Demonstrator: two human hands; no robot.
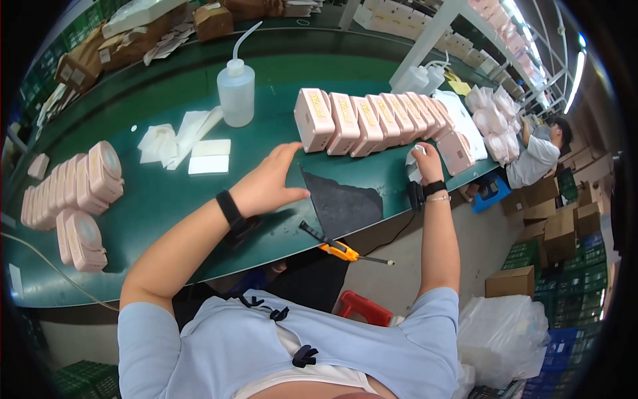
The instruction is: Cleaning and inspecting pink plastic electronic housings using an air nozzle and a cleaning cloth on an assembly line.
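My left hand (271, 178) is over the green table with its fingers stretched out and thumb apart, holding nothing. Its fingertips reach the lower left corner of the nearest pink boxy device (315, 122); whether they touch it I cannot tell. That device heads a row of several alike, standing side by side. On the right, my right hand (428, 164) is closed round a crumpled white wipe (417, 166), beside a lone pink device (456, 154). A dark object under the wipe is partly hidden. Between my hands lies a torn black sheet (342, 201).
A yellow-and-black tool (339, 249) with a metal shaft sticks out over the table's front edge. A squeeze bottle (236, 93) stands beyond white wipes (189, 136) and white pads (210, 157). More pink devices (83, 243) stand left. A co-worker (538, 153) sits far right.
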